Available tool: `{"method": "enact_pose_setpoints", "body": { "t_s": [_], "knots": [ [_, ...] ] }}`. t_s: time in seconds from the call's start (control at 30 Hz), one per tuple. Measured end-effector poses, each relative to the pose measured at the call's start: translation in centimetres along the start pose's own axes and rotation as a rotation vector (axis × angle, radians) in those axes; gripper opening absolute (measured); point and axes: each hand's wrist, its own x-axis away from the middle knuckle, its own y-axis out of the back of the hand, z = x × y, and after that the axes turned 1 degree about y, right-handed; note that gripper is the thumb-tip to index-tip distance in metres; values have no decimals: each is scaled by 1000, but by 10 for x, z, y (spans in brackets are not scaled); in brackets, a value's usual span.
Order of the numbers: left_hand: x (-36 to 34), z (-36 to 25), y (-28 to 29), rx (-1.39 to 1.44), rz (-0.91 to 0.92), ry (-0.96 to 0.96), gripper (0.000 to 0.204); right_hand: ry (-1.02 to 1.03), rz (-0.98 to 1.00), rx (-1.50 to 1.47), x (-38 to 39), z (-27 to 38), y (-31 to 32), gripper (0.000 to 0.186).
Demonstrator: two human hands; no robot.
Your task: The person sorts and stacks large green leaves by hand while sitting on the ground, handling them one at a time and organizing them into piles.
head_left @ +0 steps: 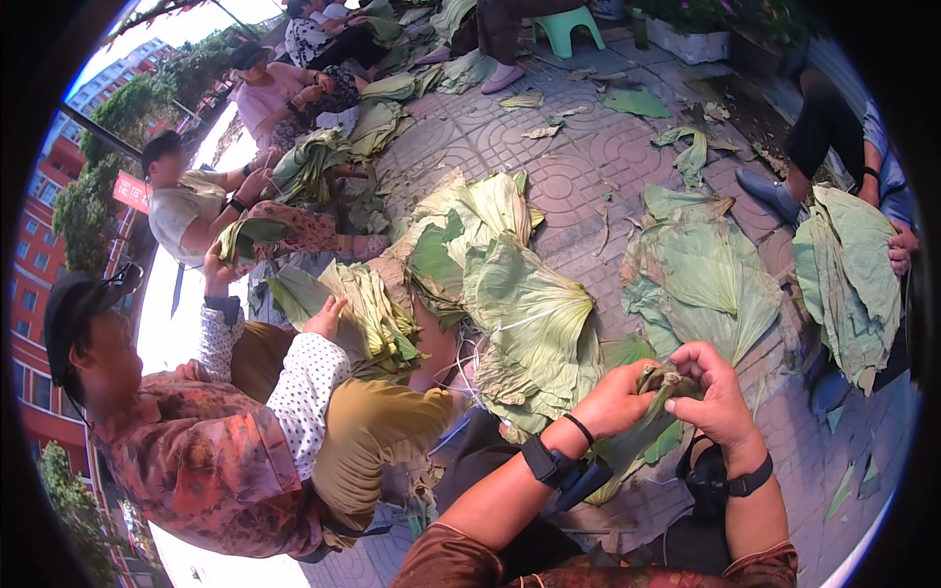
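Observation:
A large lotus leaf (637, 443), green and part brown, hangs over my lap. My left hand (616, 400) is closed on its bunched, brownish top edge. Close beside it, my right hand (723, 400) pinches the same bunched part between thumb and fingers. The exact grip of the fingertips is partly hidden by the folds. Just beyond my hands lies a thick bundle of lotus leaves (524, 314) with a white string across it. Farther right, a flat stack of leaves (711, 269) rests on the paving.
At my left a person (196, 431) in a cap handles a leaf bundle (368, 304). Several other people sit farther along with leaves. A person's hand (903, 247) at the right holds a leaf bunch (848, 284). A green stool (570, 31) and loose scraps stand or lie on the paving.

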Motion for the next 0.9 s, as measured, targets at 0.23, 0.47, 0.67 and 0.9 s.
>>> {"method": "enact_pose_setpoints", "body": {
  "t_s": [0.23,0.47,0.67,0.9],
  "knots": [
    [-7,-5,-14,46,26,-3,25,-43,-8,-92,7,5,12,40],
    [-1,-11,-5,482,84,104,30,12,33,-160,-15,-12,25,37],
    [-2,-21,-16,569,89,131,30,60,-11,-203,-7,-9,37,34],
    [-3,-19,-11,640,35,167,26,93,-20,-198,-9,-19,34,32]
  ]
}}
